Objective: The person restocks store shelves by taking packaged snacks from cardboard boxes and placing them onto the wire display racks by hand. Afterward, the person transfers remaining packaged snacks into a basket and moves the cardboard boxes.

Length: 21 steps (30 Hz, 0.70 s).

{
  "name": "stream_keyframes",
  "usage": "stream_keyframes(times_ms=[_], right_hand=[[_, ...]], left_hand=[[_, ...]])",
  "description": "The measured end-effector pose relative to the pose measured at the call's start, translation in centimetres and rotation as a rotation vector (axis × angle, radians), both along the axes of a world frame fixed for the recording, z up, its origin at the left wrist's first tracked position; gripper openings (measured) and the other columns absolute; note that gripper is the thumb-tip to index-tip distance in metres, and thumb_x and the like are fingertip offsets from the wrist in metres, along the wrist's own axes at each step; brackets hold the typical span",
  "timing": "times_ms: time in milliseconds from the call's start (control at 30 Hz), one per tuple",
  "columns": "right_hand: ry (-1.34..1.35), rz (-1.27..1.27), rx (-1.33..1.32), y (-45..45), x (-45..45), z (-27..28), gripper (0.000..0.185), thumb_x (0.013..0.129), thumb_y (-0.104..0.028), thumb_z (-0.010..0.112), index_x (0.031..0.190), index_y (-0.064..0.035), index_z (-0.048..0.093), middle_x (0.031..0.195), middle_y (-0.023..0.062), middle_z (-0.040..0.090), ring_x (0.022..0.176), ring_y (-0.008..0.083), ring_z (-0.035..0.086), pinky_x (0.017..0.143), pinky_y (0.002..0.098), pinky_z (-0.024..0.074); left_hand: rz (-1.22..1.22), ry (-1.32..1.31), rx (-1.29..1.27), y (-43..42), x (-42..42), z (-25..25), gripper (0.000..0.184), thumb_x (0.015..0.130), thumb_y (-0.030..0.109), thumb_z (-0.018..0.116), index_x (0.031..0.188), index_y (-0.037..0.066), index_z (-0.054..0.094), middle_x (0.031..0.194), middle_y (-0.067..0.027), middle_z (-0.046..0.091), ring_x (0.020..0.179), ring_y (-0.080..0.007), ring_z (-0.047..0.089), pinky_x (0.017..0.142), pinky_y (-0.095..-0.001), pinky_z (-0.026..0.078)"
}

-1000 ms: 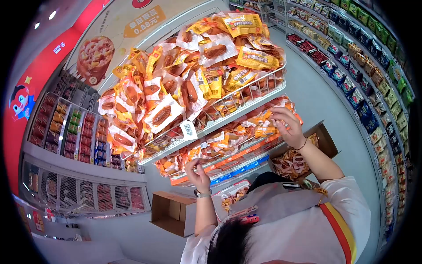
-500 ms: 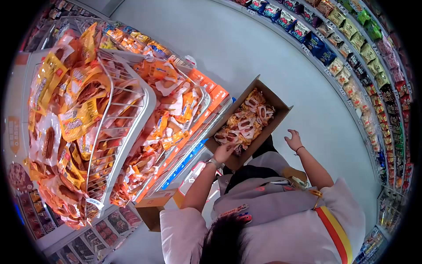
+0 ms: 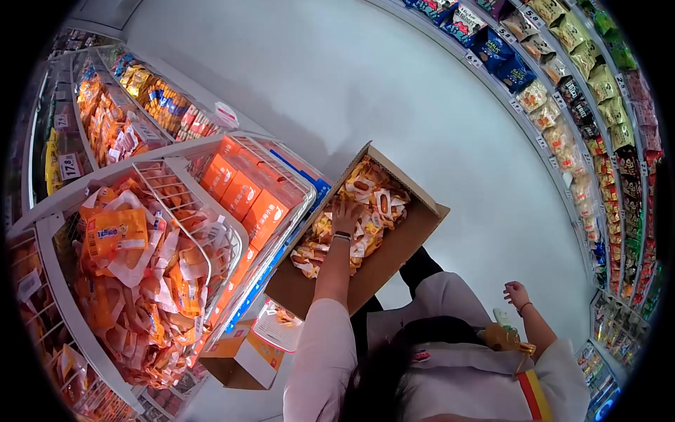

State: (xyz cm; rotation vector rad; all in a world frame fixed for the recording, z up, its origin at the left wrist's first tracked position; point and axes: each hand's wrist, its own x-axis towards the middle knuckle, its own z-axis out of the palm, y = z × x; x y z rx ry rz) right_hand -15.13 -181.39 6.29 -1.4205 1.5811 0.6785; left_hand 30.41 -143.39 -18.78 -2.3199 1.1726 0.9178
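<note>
An open cardboard box [image 3: 424,199] full of small yellow and white snack packets [image 3: 383,204] stands beside the shelf rack. My left hand [image 3: 344,216] reaches down into it, its spread fingers resting on the packets. Out to the right, away from the box, my right hand [image 3: 517,294] hangs over the floor with its fingers loosely bent and nothing visible in them. To the left of the box, a white wire basket [image 3: 238,235] holds a heap of orange snack packets [image 3: 116,232].
Orange cartons [image 3: 267,211] sit on the rack beside the box. A smaller open carton [image 3: 242,359] is at the lower left. Shelves of bagged snacks [image 3: 492,49] curve along the right side, and pale floor [image 3: 316,56] lies between them and the rack.
The view has swung toward the box. My left hand has moved from the rack to the box and farther into it; my right hand has left the basket area and dropped to the right.
</note>
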Motion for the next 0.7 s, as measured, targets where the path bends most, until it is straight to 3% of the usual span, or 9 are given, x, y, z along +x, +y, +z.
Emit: stream_keyframes(times_ms=[33, 67, 133, 233, 333, 367, 467, 567, 700], right_hand=[[0.095, 0.088, 0.046, -0.3, -2.0, -0.1, 0.024, 0.088, -0.019, 0.053, 0.104, -0.0039, 0.059, 0.084, 0.009, 0.065, 0.069, 0.0152, 0.062, 0.053, 0.0274, 0.0487], [0.181, 0.178, 0.09, -0.2, -3.3, -0.1, 0.023, 0.088, -0.019, 0.053, 0.104, -0.0036, 0.059, 0.082, 0.0087, 0.064, 0.067, 0.0154, 0.062, 0.051, 0.0259, 0.0482], [0.194, 0.238, 0.132, 0.3, -5.1, -0.4, 0.023, 0.087, -0.018, 0.053, 0.102, -0.0019, 0.059, 0.081, 0.0095, 0.064, 0.068, 0.0167, 0.063, 0.055, 0.0267, 0.0514], [0.16, 0.271, 0.164, 1.8, -2.5, 1.2, 0.024, 0.086, -0.018, 0.054, 0.103, -0.0017, 0.06, 0.083, 0.01, 0.064, 0.069, 0.0172, 0.063, 0.059, 0.0278, 0.0525], [0.04, 0.309, 0.235, 1.4, 1.0, 2.0, 0.026, 0.085, -0.018, 0.055, 0.104, -0.0015, 0.06, 0.085, 0.0109, 0.065, 0.072, 0.0175, 0.063, 0.062, 0.0292, 0.0524], [-0.029, 0.314, 0.243, 0.8, 1.7, 1.2, 0.027, 0.085, -0.018, 0.055, 0.106, -0.0014, 0.06, 0.086, 0.0112, 0.065, 0.072, 0.0173, 0.063, 0.063, 0.0295, 0.0521], [-0.203, 0.476, 0.119, -0.9, 5.7, -1.0, 0.028, 0.085, -0.019, 0.055, 0.107, -0.0015, 0.06, 0.088, 0.0109, 0.066, 0.073, 0.0164, 0.063, 0.065, 0.0295, 0.0511], [-0.353, 0.652, 0.031, 0.9, 17.6, 3.5, 0.027, 0.087, -0.018, 0.055, 0.108, -0.0016, 0.059, 0.088, 0.0094, 0.065, 0.076, 0.0151, 0.062, 0.068, 0.0285, 0.0502], [-0.831, 0.545, 0.357, 8.5, 31.6, 9.4, 0.023, 0.091, -0.015, 0.051, 0.111, -0.004, 0.057, 0.096, 0.0064, 0.063, 0.085, 0.0152, 0.061, 0.074, 0.0287, 0.0494]], left_hand=[[-0.014, -0.013, -0.078, 0.2, -0.5, -1.8, 0.063, 0.093, 0.022, 0.047, 0.144, 0.039, 0.014, 0.153, 0.0003, 0.004, 0.14, -0.0283, 0.005, 0.108, -0.0601, 0.013], [0.009, 0.078, 0.072, -1.0, 0.0, -0.2, 0.057, 0.092, 0.025, 0.049, 0.141, 0.038, 0.024, 0.151, -0.0045, 0.011, 0.138, -0.0337, 0.013, 0.106, -0.0618, 0.016], [0.034, 0.012, 0.009, -0.9, -0.8, -1.1, 0.044, 0.085, 0.03, 0.054, 0.128, 0.033, 0.045, 0.143, -0.0048, 0.029, 0.125, -0.0278, 0.04, 0.096, -0.0592, 0.033], [0.083, 0.09, 0.069, -2.0, -0.5, 2.5, 0.032, 0.086, 0.031, 0.052, 0.118, 0.028, 0.054, 0.138, -0.0077, 0.036, 0.11, -0.0264, 0.054, 0.083, -0.0538, 0.046], [0.243, 0.182, -0.036, 1.7, 0.0, -1.6, 0.026, 0.079, 0.027, 0.06, 0.104, 0.021, 0.062, 0.137, -0.0108, 0.035, 0.101, -0.0321, 0.056, 0.063, -0.0468, 0.052], [0.315, 0.2, -0.25, 3.0, 0.8, 0.7, 0.014, 0.076, 0.02, 0.06, 0.089, 0.017, 0.063, 0.126, -0.0127, 0.043, 0.088, -0.031, 0.061, 0.059, -0.0437, 0.053], [0.338, 0.109, -0.531, 5.1, 2.2, 10.2, 0.012, 0.073, 0.017, 0.06, 0.085, 0.016, 0.059, 0.118, -0.0142, 0.046, 0.075, -0.0321, 0.063, 0.059, -0.0438, 0.052], [0.481, 0.143, -0.685, 6.2, 2.3, 23.6, 0.015, 0.073, 0.018, 0.062, 0.086, 0.015, 0.055, 0.112, -0.0087, 0.049, 0.075, -0.0298, 0.062, 0.063, -0.0428, 0.051], [0.723, 0.063, -1.091, 7.5, -0.1, 42.8, 0.022, 0.07, 0.01, 0.065, 0.09, 0.012, 0.054, 0.109, -0.0098, 0.046, 0.087, -0.0267, 0.059, 0.068, -0.0349, 0.051]])
